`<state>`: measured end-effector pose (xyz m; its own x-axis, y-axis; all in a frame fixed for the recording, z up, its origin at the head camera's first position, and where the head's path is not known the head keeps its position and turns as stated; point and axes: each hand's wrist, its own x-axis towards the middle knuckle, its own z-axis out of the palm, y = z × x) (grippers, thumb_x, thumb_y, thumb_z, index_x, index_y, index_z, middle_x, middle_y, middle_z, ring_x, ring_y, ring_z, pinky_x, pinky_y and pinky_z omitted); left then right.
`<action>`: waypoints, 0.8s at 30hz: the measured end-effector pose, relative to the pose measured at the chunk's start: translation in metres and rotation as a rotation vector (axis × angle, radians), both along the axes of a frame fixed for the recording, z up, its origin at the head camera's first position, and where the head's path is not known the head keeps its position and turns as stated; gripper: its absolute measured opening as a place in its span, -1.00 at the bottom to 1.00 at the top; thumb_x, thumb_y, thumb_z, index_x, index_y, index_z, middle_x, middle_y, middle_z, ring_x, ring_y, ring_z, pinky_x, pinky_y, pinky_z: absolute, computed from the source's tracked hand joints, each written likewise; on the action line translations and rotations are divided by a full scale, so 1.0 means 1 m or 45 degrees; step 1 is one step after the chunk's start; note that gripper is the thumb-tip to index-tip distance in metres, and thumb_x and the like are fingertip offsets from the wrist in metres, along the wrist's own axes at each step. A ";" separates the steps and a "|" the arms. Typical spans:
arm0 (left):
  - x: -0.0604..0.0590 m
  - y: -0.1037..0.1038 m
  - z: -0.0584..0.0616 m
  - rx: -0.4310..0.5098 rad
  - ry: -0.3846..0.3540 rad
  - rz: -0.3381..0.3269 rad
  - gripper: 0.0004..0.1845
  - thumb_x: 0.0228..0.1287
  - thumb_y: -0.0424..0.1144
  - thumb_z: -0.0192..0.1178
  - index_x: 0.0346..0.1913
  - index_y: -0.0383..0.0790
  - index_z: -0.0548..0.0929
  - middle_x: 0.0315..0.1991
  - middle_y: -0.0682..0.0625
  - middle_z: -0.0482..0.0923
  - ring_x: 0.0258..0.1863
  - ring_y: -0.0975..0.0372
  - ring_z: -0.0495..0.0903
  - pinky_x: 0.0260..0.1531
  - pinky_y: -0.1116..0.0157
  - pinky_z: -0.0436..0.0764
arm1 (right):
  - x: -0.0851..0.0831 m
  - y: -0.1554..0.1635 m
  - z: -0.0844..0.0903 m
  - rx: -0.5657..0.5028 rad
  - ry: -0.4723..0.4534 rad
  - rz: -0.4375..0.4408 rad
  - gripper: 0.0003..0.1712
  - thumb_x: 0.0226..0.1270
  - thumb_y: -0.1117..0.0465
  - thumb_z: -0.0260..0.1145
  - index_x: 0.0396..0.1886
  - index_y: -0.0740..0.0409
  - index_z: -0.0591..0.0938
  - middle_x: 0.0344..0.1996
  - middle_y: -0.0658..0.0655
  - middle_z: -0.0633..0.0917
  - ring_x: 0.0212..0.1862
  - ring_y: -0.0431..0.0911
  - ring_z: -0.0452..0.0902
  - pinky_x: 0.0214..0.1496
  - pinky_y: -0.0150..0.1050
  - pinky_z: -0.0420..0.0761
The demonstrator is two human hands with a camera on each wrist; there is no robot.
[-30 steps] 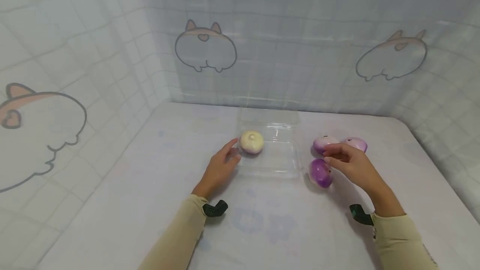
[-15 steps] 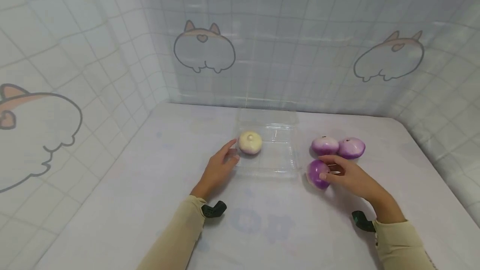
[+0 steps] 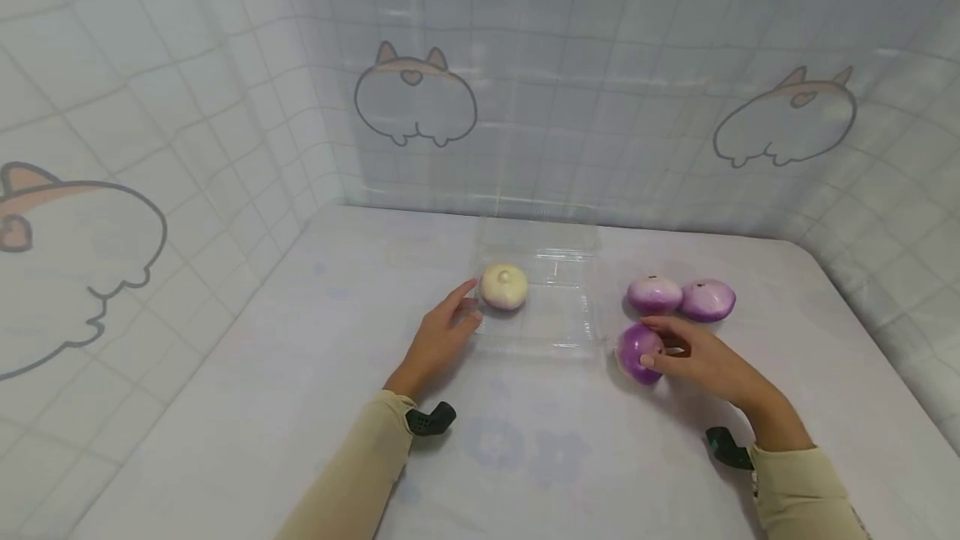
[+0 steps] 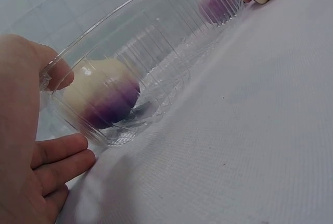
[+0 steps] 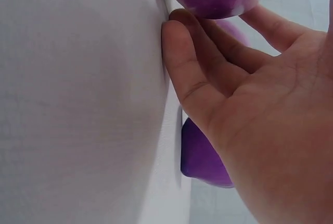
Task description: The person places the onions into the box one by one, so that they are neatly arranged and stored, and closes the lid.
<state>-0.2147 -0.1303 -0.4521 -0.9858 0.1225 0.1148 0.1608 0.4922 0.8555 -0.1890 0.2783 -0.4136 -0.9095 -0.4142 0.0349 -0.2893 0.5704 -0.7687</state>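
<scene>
Purple skin under the right fingertips: fingers close together and lightly curved over the top and far side of the nearest purple onion, thumb on the near side. Looks like a loose cradle, not a firm pinch. Can't tell from the wrist view how much pad contact there is.

Suggested for a clean grip:
- Wrap deeper, pads past the widest part of the bulb. Smooth, round skin, likely to roll or squirt out of a fingertip hold.
- Thumb opposite the middle finger, squeeze across the centre, not on the shoulder.
- Lift straight up before any sideways travel. Two more purple onions sit just behind, touching each other, easy to knock.

Right hand low, wrist close to the white tablecloth.

Left side: thumb touching the near-left corner of the clear plastic container, other fingers relaxed and loosely bent beside its wall, nothing clamped. Left hand flat-ish on the cloth. Thin, ribbed plastic, probably light enough to skid, so press the corner down rather than just brush it.

One white onion already inside, at the left end; right half of the container bare. Container between the two hands, nearest purple onion just outside its right edge.

Grid-pattern backdrop well behind, no clearance issue.
</scene>
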 end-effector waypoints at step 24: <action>0.001 0.000 0.003 0.003 -0.019 0.010 -0.39 0.45 -0.01 0.15 0.51 0.29 0.28 0.26 0.01 0.54 0.33 0.13 0.42 0.36 -0.03 0.29 | -0.002 0.026 -0.005 -0.583 -0.350 0.014 -0.40 0.52 0.36 0.13 0.41 0.54 0.19 0.13 -0.03 0.54 0.04 -0.16 0.62 -0.03 -0.16 0.68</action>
